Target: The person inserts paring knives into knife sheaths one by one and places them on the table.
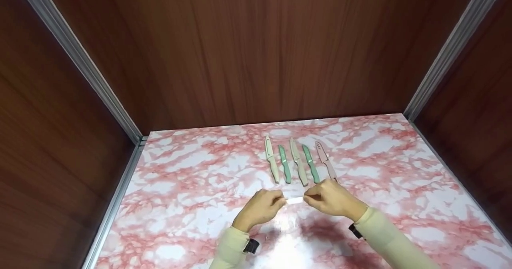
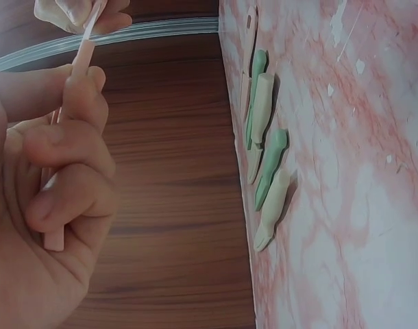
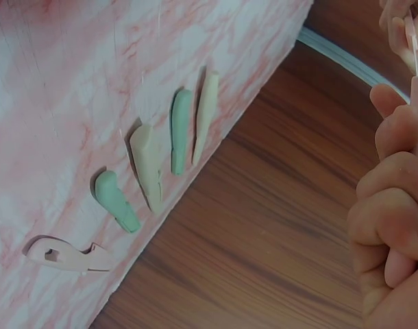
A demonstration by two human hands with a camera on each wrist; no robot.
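Observation:
Between my two hands, in the head view, runs a narrow pale knife blade [image 1: 295,200]. My left hand [image 1: 262,207] curls its fingers round a flat pink sheath [image 2: 84,58], whose far end shows below the fingers in the left wrist view. Opposite it, my right hand [image 1: 334,199] grips the knife by its pink handle [image 3: 395,267], mostly covered by the fingers. The blade's tip end is at the mouth of the sheath. Both hands are held near the front of the table, just before a row of knives.
Several knives lie side by side: a cream knife [image 1: 272,161], a green knife [image 1: 285,165], a beige knife [image 1: 299,163], another green knife [image 1: 311,164] and a pink knife [image 1: 325,157]. The marbled table [image 1: 192,205] is bounded by brown wood panels [image 1: 240,53] and metal rails.

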